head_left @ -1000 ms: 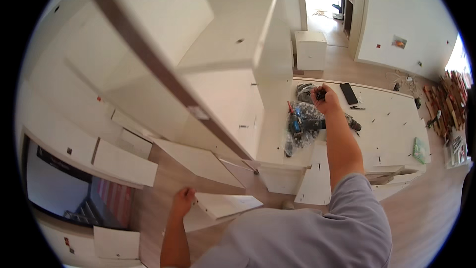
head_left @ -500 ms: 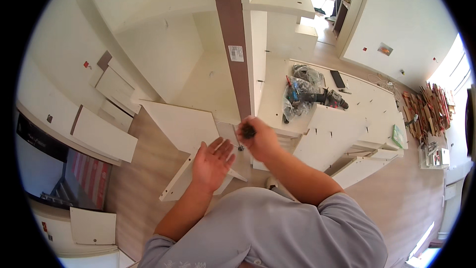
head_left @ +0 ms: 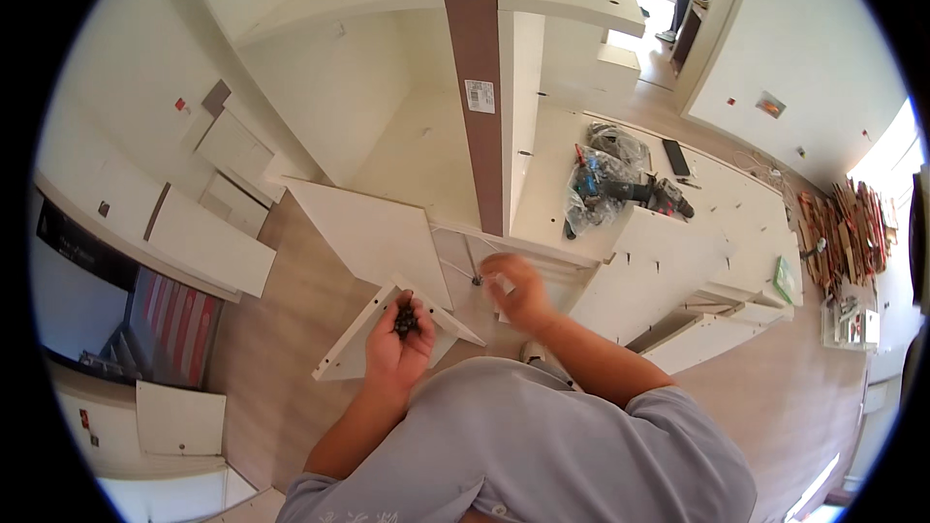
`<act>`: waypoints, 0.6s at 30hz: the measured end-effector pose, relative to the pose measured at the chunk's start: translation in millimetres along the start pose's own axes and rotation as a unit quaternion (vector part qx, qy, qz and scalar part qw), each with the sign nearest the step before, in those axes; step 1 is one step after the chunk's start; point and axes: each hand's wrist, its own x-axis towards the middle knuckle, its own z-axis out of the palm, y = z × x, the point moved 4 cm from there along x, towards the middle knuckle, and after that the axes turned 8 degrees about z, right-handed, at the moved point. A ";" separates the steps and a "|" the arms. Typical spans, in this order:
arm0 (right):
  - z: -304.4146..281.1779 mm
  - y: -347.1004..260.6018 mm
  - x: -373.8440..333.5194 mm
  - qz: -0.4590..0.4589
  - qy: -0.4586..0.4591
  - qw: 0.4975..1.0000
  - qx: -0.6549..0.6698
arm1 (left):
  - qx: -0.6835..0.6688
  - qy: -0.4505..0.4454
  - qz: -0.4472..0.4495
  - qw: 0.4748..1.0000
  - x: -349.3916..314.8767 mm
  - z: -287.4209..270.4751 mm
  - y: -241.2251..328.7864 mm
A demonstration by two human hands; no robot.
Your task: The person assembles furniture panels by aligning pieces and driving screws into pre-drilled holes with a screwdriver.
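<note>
Left hand [head_left: 391, 356]: cupping palm-up, its fingers curling around small dark pieces [head_left: 407, 322].
Pieces' place: lying heaped in that palm, nestling between thumb and fingers.
Right hand [head_left: 520, 297]: hovering right of the pieces, apart from them, fingers bending; blur is hiding whether it is gripping anything.
Panel [head_left: 350, 350]: showing behind the left hand.

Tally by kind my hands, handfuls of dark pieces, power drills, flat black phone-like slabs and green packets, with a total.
Hands, left hand and right hand: 2
Handful of small dark pieces: 1
Power drill: 1
Black phone-like slab: 1
Green packet: 1
Total: 6
</note>
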 end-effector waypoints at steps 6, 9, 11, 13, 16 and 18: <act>-55.8 266.7 14.4 0.263 0.093 0.944 -0.178 | -0.012 -0.008 0.037 0.999 -10.7 -55.3 10.7; -58.2 297.5 27.0 0.342 0.076 0.910 -0.223 | -0.010 0.024 0.061 0.998 -14.3 -51.4 -1.3; -56.2 309.3 38.5 0.396 0.054 0.885 -0.237 | 0.003 0.042 0.077 0.996 -18.5 -39.4 -9.8; -50.2 316.3 43.6 0.421 0.038 0.869 -0.257 | 0.027 0.064 0.088 0.994 -21.1 -26.0 -18.3; -55.4 310.0 42.0 0.414 0.015 0.870 -0.267 | 0.047 0.041 0.097 0.993 -17.0 -21.3 -29.6; -58.9 313.6 30.9 0.379 0.048 0.898 -0.220 | 0.033 0.040 0.086 0.995 -12.6 -21.7 -33.3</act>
